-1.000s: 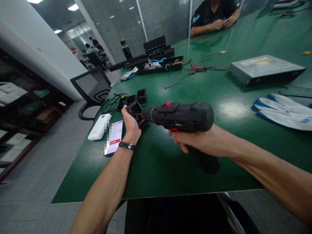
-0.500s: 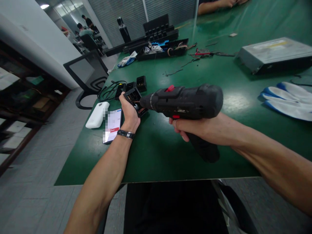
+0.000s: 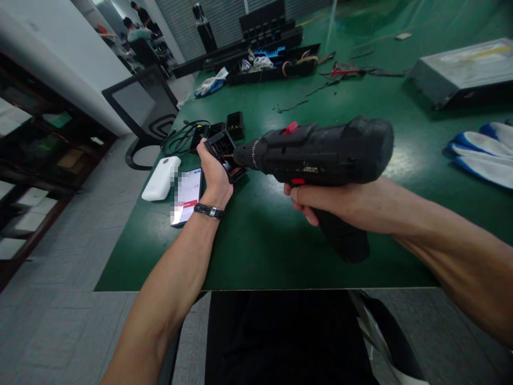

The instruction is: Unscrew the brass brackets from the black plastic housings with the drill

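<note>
My right hand (image 3: 336, 206) is wrapped round the handle of a black cordless drill (image 3: 320, 152) with red switches. Its chuck points left, into the open side of a black box-like housing (image 3: 222, 147). The drill's tip is hidden there, so I cannot tell whether it touches. My left hand (image 3: 215, 179) grips that housing from the left and holds it tilted above the green table. Just beyond it sit several similar black housings (image 3: 234, 124) and a coiled black cable (image 3: 176, 140). A phone (image 3: 187, 198) with a lit screen lies beside my left wrist.
A white power-bank-like block (image 3: 161, 179) lies left of the phone. A long black tray (image 3: 276, 69) with odds and ends stands at the back, a grey metal case (image 3: 465, 72) and white-blue gloves (image 3: 484, 152) at right. A mesh chair (image 3: 140, 107) stands past the table's left edge.
My view has shifted slightly, so the table's things sit higher in the picture. The drill appears nearer and a little farther right, its chuck still at the housing. Both holds are unchanged.
</note>
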Tool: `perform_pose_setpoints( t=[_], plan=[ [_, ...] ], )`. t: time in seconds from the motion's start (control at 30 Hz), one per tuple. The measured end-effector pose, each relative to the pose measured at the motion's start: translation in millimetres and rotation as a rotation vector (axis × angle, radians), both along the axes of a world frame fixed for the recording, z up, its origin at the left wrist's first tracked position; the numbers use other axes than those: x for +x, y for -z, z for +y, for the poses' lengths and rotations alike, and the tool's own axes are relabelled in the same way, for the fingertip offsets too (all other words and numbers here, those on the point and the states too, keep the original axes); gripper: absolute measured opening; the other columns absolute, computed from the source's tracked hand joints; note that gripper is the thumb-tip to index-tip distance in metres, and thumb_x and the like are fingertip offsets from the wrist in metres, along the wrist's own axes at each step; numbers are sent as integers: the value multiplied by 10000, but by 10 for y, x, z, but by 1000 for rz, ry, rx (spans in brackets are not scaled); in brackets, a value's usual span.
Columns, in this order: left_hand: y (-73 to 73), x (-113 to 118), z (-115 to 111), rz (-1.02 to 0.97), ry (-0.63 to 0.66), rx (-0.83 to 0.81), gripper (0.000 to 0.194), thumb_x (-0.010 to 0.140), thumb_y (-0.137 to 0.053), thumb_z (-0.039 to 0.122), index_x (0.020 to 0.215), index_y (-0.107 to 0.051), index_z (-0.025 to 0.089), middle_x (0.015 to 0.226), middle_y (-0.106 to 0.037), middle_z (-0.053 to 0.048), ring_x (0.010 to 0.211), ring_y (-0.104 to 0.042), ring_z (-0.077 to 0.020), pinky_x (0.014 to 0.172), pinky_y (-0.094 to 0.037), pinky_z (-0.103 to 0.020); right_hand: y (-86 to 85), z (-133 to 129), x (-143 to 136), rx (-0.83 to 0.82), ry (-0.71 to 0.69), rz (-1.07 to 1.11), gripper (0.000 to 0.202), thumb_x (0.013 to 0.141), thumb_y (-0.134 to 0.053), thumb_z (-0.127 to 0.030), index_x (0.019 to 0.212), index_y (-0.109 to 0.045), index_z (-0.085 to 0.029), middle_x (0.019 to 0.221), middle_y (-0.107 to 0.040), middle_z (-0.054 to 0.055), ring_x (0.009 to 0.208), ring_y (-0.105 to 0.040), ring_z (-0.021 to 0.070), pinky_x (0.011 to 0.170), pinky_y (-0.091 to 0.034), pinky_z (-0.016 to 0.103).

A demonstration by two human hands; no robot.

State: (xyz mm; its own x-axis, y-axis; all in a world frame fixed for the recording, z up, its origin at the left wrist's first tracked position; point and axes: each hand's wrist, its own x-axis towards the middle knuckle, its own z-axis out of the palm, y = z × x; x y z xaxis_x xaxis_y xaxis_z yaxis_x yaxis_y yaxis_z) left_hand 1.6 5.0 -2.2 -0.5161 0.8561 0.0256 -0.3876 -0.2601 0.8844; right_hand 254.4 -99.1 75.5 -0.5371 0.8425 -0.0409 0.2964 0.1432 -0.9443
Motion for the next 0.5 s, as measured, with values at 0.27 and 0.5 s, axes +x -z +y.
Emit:
perform_pose_setpoints(
  t=[0.27,0.5],
  plan=[
    [-12,-10,-2,-27,16,18,557,963,-612,809,907,-673,259,860,-752,-39,899,-787,-242,721,-647,-297,-43,-5,-5,51,1,-32,262,908,-656,-86,687,-692,-222,590,-695,5,602,-685,204,637,-539,327],
    [-9,-8,-2,-28,24,7,622,938,-596,868,937,-692,254,911,-758,-60,926,-783,-242,744,-649,-306,-28,-7,-14,38,16,-27,210,902,-652,-92,756,-704,-234,591,-697,-8,595,-690,197,601,-526,313]
  ],
)
